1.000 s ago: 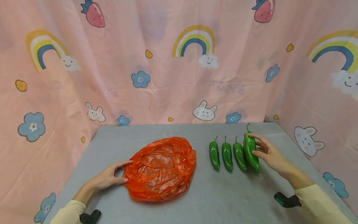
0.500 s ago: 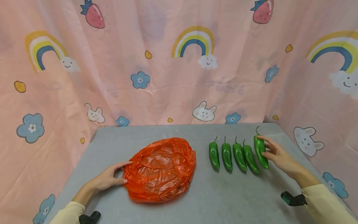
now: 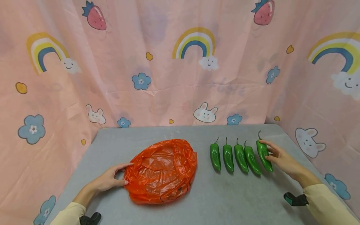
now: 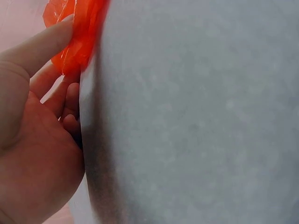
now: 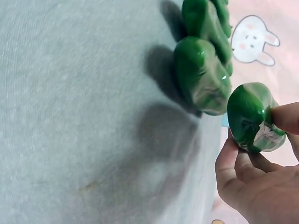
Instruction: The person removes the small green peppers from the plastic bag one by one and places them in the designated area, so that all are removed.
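In the head view, an orange-red plastic bag (image 3: 161, 172) lies crumpled and spread out left of centre on the table. My left hand (image 3: 107, 178) pinches its left edge; the left wrist view shows the thumb on the thin plastic (image 4: 81, 39) with fingers behind. At the right, my right hand (image 3: 281, 160) holds a green chili pepper (image 3: 263, 156), stem pointing away. Seen from the right wrist, thumb and fingers grip both sides of this pepper (image 5: 250, 116), and its shadow falls apart from it. Several similar peppers (image 3: 228, 158) lie side by side to its left.
The grey table (image 3: 219, 200) ends at the back against a pink curtain (image 3: 166, 100) printed with rainbows, flowers and rabbits. Curtain also hangs along both sides. A dark device (image 3: 295, 199) is strapped on the right wrist, another (image 3: 90, 218) on the left.
My right hand has carried its pepper rightward, away from the row, and then slightly nearer to me. The pepper it overlapped now shows fully. My left hand and the bag have stayed put.
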Motion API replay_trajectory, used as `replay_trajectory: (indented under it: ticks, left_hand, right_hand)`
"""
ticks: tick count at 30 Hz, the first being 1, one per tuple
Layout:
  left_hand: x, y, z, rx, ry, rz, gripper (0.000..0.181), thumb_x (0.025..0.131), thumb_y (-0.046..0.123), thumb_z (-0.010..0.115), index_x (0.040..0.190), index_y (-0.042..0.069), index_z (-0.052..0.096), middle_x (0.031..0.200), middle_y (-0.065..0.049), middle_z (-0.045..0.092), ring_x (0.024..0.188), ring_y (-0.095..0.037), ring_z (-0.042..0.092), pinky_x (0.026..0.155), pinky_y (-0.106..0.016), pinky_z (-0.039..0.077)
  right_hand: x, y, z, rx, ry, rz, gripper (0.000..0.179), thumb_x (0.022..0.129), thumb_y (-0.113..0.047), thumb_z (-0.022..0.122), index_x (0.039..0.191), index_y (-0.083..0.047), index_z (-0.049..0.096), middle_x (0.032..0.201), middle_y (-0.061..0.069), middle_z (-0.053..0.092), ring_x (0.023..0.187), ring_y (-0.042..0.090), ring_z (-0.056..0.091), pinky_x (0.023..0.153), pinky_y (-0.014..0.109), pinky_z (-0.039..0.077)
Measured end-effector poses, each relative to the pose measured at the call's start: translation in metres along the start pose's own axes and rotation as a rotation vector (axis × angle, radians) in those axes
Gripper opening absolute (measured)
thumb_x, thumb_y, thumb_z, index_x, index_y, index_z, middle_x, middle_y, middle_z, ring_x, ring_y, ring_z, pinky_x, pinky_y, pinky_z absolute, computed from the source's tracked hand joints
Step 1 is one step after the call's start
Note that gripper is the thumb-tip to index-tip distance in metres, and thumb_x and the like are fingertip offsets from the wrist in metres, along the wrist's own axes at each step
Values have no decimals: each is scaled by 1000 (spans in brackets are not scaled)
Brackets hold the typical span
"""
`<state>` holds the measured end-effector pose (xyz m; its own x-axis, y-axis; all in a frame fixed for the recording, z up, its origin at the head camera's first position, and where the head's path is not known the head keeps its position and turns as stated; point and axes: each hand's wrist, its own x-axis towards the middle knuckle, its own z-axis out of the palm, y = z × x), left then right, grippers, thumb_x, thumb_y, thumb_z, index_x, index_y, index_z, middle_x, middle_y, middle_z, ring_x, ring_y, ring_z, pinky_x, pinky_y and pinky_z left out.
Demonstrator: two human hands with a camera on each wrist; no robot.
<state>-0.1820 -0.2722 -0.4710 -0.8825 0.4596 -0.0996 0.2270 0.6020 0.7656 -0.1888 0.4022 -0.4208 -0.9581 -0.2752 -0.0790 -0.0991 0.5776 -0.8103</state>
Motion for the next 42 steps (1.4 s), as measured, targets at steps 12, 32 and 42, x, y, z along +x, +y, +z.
replay_trajectory:
  ticks: [12,32,42]
  left_hand:
    - [-3,1,0,-42,-26,9,67,84,31,73,144,18,46,143,-14,47,113,-13,44,95,-23,37]
    - [0,-3,1,-14,2,17,68,83,35,73,144,19,46,144,-12,48,114,-5,46,99,-26,36]
    - [-1,-4,1,-15,3,7,67,83,33,74,143,19,46,144,-13,47,112,-6,44,97,-24,36]
  right_hand:
    - [7,26,5,-53,-27,14,61,98,-4,47,153,-7,20,154,37,16,133,60,25,95,61,44]
    - [17,30,13,-78,-35,74,63,93,2,47,151,-3,22,155,38,11,134,65,19,98,75,28]
    - [16,30,14,-167,5,67,62,94,-1,50,151,-3,27,152,39,19,128,66,30,95,73,34]
